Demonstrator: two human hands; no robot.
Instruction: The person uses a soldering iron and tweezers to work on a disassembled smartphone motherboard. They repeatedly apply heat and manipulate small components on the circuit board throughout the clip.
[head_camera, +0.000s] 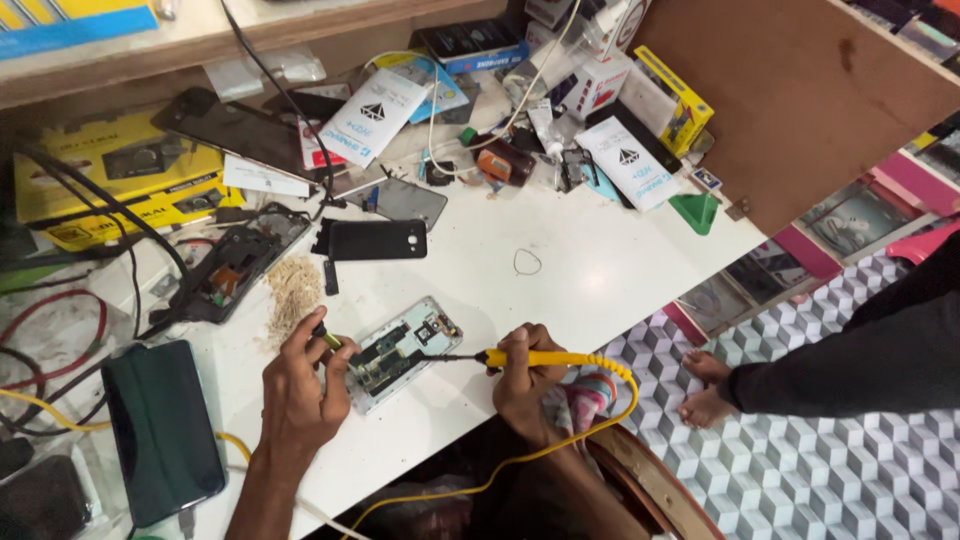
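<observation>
Gripping a yellow soldering iron (520, 358), the right hand (525, 385) touches its tip to the opened phone (398, 352) at lower centre; the left hand (300, 385) pinches a yellow-handled tool (325, 337) beside it.

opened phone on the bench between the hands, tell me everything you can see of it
The opened phone lies flat and tilted on the white bench, back cover off, its pale silvery frame bared around a dark circuit board with small metal parts. The left hand steadies its left end while pinching a small yellow-handled tool. The right hand holds a yellow soldering iron whose thin tip reaches the board near the phone's right edge.
</observation>
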